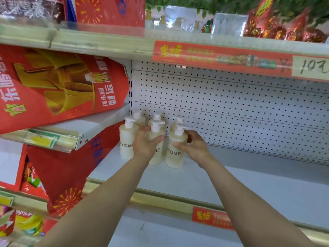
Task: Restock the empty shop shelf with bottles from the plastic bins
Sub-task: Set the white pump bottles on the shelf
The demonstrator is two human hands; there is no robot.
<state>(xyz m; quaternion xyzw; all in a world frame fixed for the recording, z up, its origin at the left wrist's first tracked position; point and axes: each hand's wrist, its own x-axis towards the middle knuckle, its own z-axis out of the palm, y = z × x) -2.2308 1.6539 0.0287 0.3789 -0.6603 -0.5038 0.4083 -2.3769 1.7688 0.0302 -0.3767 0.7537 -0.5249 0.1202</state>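
Observation:
Several cream pump bottles with white pump heads stand in two rows at the far left of the white shelf (231, 184). My left hand (145, 144) grips the middle front bottle (156, 157) around its shoulder. My right hand (193, 146) grips the right front bottle (175, 152), thumb on its front, fingers behind. The left front bottle (126, 139) stands free beside my left hand. Three more bottles (157, 117) stand behind, against the pegboard. Both held bottles are upright with their bases on the shelf. No bins are in view.
White pegboard (231, 107) backs the shelf; open shelf surface stretches to the right of the bottles. A red-labelled shelf edge (222, 57) overhangs above. Red gift boxes (58, 82) fill the left bay, with a shelf corner (80, 139) jutting near the bottles. A lower shelf (160, 230) lies below.

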